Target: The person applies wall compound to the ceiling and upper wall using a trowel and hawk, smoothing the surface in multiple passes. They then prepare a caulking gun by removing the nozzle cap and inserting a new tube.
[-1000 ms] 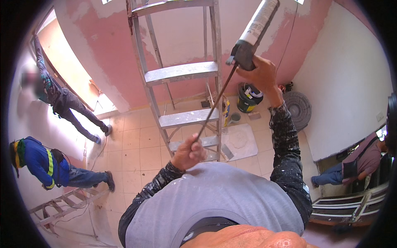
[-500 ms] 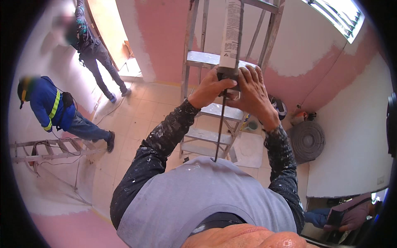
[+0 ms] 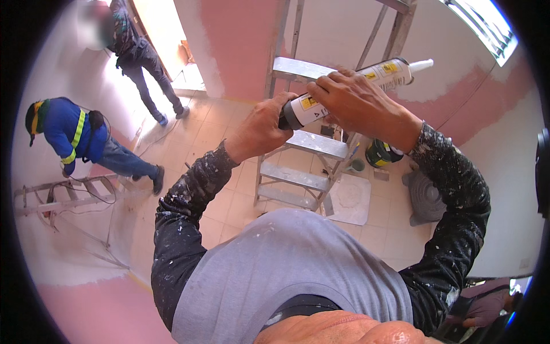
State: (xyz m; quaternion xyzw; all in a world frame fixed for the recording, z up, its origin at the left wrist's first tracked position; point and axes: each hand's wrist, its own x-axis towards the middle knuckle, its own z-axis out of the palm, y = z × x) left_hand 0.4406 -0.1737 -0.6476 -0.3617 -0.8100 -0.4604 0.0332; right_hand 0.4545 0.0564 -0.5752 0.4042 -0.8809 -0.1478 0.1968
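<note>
A white sealant cartridge (image 3: 312,109) with yellow patches sits in a dark caulking gun (image 3: 290,116), held tilted before my chest, its white nozzle (image 3: 422,65) toward the upper right. My left hand (image 3: 260,127) is closed around the gun's dark rear end. My right hand (image 3: 361,103) wraps over the middle of the cartridge from above. The gun's trigger and most of its rod are hidden behind my hands and left wrist. Just beyond, a metal stepladder (image 3: 315,143) stands in front of me.
A person in a blue jacket (image 3: 60,129) bends by another ladder (image 3: 69,203) at left; a second person (image 3: 140,57) stands near the doorway. A dark bucket (image 3: 381,153), a white board (image 3: 348,198) and a grey coil-like thing (image 3: 425,195) lie right of the stepladder. Someone (image 3: 487,307) shows at lower right.
The caulking gun has swung from upright to tilted, its nozzle end now at the right. My right hand has moved up along the cartridge; my left hand has shifted left and down with the rear end.
</note>
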